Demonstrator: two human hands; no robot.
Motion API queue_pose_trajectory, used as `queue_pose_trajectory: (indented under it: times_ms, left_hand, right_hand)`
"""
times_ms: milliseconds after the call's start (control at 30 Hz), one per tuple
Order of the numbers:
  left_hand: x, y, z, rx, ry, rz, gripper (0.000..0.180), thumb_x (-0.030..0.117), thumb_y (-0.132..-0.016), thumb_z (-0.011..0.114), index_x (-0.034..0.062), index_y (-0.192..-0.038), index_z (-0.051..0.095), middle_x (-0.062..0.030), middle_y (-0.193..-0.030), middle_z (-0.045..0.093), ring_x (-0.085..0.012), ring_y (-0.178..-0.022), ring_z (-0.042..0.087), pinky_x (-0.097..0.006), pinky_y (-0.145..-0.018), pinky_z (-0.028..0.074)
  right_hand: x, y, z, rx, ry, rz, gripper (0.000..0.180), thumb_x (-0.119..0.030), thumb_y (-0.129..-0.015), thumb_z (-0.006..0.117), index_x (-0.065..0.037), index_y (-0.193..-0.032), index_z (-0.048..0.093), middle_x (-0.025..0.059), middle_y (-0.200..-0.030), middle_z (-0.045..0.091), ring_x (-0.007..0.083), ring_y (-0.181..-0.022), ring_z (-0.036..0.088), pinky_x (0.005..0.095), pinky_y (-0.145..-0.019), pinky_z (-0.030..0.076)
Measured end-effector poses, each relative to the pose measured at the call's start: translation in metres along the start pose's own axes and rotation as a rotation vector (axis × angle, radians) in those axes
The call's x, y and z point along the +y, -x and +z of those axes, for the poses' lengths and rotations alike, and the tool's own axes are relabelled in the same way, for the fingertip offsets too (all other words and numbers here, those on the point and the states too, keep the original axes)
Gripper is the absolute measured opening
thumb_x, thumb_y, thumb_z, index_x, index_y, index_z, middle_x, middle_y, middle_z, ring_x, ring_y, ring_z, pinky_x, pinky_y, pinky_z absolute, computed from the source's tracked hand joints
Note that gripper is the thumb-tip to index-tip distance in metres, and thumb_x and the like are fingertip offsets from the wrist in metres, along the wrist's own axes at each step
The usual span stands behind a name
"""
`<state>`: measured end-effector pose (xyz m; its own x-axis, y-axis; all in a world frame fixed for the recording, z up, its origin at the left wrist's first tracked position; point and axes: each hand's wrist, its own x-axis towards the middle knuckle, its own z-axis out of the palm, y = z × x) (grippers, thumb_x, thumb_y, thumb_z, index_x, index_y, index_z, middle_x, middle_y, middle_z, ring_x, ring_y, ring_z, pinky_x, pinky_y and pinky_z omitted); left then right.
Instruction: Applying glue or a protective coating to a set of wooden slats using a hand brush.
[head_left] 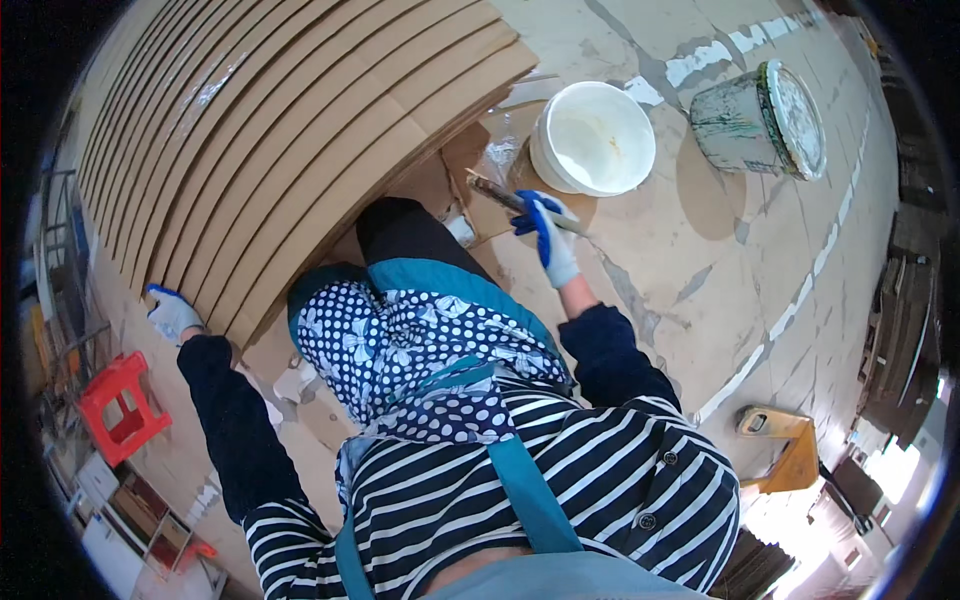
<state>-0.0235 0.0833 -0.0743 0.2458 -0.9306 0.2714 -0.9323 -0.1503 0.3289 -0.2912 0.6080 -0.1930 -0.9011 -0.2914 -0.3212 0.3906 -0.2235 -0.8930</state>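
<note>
A fanned row of overlapping brown cardboard sheets (330,150) spreads over the upper left, each sheet's edge showing as a step. At the sheets' near left ends is my left hand (175,314), in a white glove with blue fingertips; its fingers close on a cardboard edge and are partly hidden. My right hand (551,240), gloved the same way, grips a flat, dark-stained brush (497,192) that points up and left towards the sheets. Beyond that hand stands an open white bucket (592,138) with some whitish stuff inside.
A stained, paint-splashed bucket (757,120) sits farther right on the worn floor. On the left is a red plastic stool (124,408). A yellow pallet jack part (780,445) is at the lower right, and stacked cardboard (900,330) lines the right side.
</note>
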Motion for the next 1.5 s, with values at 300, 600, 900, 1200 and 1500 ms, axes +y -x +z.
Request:
queue_pose_trajectory:
  times_ms: [300, 600, 900, 1200, 1500]
  left_hand:
    - [-0.005, -0.015, 0.015, 0.1, -0.03, 0.014, 0.077, 0.063, -0.079, 0.038, -0.0092, -0.093, 0.06, -0.0278, -0.09, 0.061, -0.0394, -0.082, 0.061, -0.044, -0.071, 0.05]
    - [0.001, -0.005, 0.015, 0.073, -0.033, -0.013, 0.077, 0.063, -0.079, 0.036, -0.0077, -0.094, 0.061, -0.0256, -0.094, 0.061, -0.0385, -0.088, 0.06, -0.043, -0.075, 0.049]
    - [-0.013, -0.02, 0.015, 0.034, -0.101, 0.018, 0.077, 0.063, -0.08, 0.035, -0.0076, -0.098, 0.059, -0.0261, -0.096, 0.06, -0.0387, -0.09, 0.059, -0.043, -0.076, 0.048]
    - [-0.007, -0.017, 0.011, -0.004, -0.114, -0.009, 0.079, 0.063, -0.08, 0.033, -0.0084, -0.099, 0.059, -0.0255, -0.098, 0.06, -0.0384, -0.092, 0.058, -0.043, -0.078, 0.047]
    - [-0.011, -0.021, 0.012, -0.035, -0.108, -0.028, 0.082, 0.066, -0.079, 0.031, -0.0086, -0.101, 0.059, -0.0259, -0.102, 0.058, -0.0376, -0.096, 0.057, -0.042, -0.081, 0.046]
  right_hand:
    - [-0.103, -0.103, -0.093, 0.448, 0.268, -0.326, 0.031, -0.021, -0.081, 0.061, 0.003, -0.099, 0.058, 0.01, -0.076, 0.061, 0.0166, -0.055, 0.06, 0.025, -0.047, 0.047]
    - [-0.019, -0.219, -0.132, 0.347, 0.404, 0.195, 0.039, -0.02, -0.07, 0.072, 0.001, -0.098, 0.055, 0.0115, -0.075, 0.06, 0.0221, -0.049, 0.058, 0.0297, -0.043, 0.05]
    - [-0.009, -0.225, -0.139, 0.21, 0.428, 0.318, 0.029, -0.019, -0.067, 0.072, 0.001, -0.084, 0.06, 0.0103, -0.065, 0.059, 0.0194, -0.046, 0.055, 0.0297, -0.041, 0.047]
    - [-0.015, -0.199, -0.129, 0.043, 0.57, 0.317, 0.028, -0.017, -0.067, 0.071, 0.002, -0.083, 0.06, 0.0108, -0.066, 0.06, 0.0191, -0.046, 0.055, 0.0294, -0.042, 0.047]
    - [0.0, -0.217, -0.131, 0.11, 0.617, 0.361, 0.032, -0.018, -0.067, 0.073, 0.001, -0.087, 0.058, 0.0097, -0.065, 0.058, 0.0205, -0.053, 0.058, 0.0303, -0.048, 0.051]
